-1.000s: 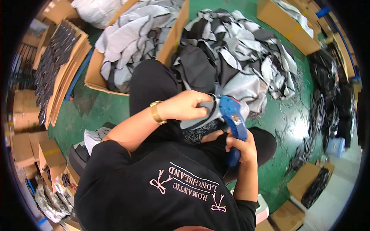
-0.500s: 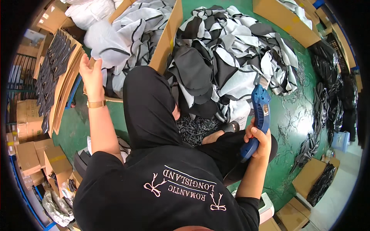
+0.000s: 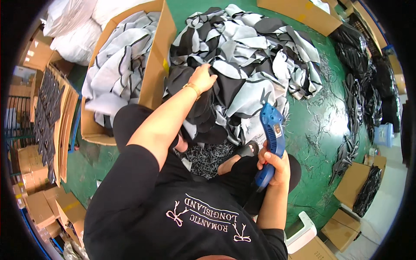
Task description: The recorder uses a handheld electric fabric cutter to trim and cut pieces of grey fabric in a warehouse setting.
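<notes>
My right hand point(image 3: 276, 167) is wrapped around blue electric scissors point(image 3: 274, 125), whose metal blades point up toward the heap. My left hand point(image 3: 203, 79), with a gold-coloured band at its wrist, reaches over a heap of cut fabric pieces point(image 3: 255, 47) in black and light grey. Its fingers are apart and touch or hover just above the dark pieces; whether one is pinched is hard to see. Left of the heap stands an open cardboard box point(image 3: 157, 65) filled with grey pieces edged in black. A blurred light-grey piece point(image 3: 106, 104) lies at its near side.
Dark thread scraps point(image 3: 206, 158) lie between my feet. White sacks point(image 3: 80, 39) stand behind the box. Flat cardboard with black pieces point(image 3: 47, 112) leans at the left. Black plastic bags point(image 3: 351, 43), a blue-white container point(image 3: 383, 134) and cardboard boxes point(image 3: 355, 182) line the right.
My left hand has swung from beside the box rightward onto the heap. The light-grey piece that was in the air by the box is now lower. My right hand still holds the scissors.
</notes>
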Available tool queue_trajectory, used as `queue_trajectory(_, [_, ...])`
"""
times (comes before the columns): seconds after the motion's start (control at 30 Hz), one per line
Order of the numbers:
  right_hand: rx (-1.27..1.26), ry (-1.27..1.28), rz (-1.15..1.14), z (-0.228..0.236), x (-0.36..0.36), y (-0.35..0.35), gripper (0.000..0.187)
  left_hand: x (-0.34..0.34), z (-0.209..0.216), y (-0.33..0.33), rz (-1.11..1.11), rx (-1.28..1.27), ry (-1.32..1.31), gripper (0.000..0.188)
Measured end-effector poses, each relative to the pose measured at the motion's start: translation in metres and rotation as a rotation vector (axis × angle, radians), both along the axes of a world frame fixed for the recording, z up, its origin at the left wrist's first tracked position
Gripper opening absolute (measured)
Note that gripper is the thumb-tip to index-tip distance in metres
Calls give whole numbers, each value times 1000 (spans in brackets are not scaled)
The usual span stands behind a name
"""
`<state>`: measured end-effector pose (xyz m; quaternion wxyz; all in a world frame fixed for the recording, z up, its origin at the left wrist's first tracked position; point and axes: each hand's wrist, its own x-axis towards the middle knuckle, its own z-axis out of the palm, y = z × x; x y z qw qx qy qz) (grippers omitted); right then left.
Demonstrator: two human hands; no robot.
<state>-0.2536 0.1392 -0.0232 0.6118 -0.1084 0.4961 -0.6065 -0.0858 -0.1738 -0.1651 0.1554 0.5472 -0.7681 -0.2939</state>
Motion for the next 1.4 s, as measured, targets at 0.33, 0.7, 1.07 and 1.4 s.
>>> queue_trajectory(0.33, [44, -35, -50, -3, -16, 3, 45, -30, -11, -17, 83, 80, 321, 9])
queue_trajectory(0.7, [-92, 187, -20, 16, -4, -1, 39, 60, 163, 58, -442, 253, 1142, 6])
queue_trajectory(1.07, [-174, 278, 140, 31, 63, -4, 49, 70, 164, 186, -789, 1369, 1521, 23])
queue_trajectory(1.4, [-36, 115, -41, 11, 34, 4, 36, 142, 123, 237, -292, 1576, 1594, 52])
